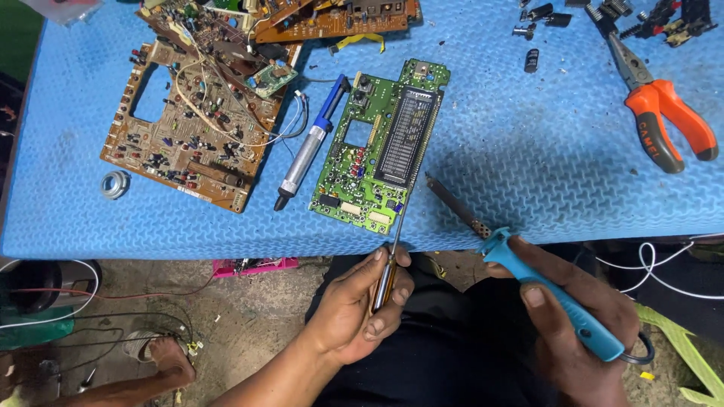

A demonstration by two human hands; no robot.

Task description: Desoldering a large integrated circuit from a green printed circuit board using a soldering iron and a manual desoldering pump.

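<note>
We see our left hand (354,309) closed around the amber-handled screwdriver (386,280), its thin metal shaft reaching up to the lower edge of the green rectangular circuit board with a long dark display panel (381,147). Our right hand (577,324) is wrapped firmly around the blue plastic handle of the soldering iron (554,298), whose dark metal tip points up and left, close to the board's lower right corner but apart from it.

The green board lies flat on the blue textured mat of the desk (528,151), near its front edge. We judge it light, stiff and fragile: best held by its bare edges, never by the display or the small parts. The iron should be held only by its handle, since the tip may be hot.

Just left of the board lies a blue and silver desoldering pump (309,147), then a larger brown circuit board with loose wires (188,128). Orange-handled pliers (656,113) sit well apart at the far right, and a small metal ring (115,183) lies at the left.
</note>
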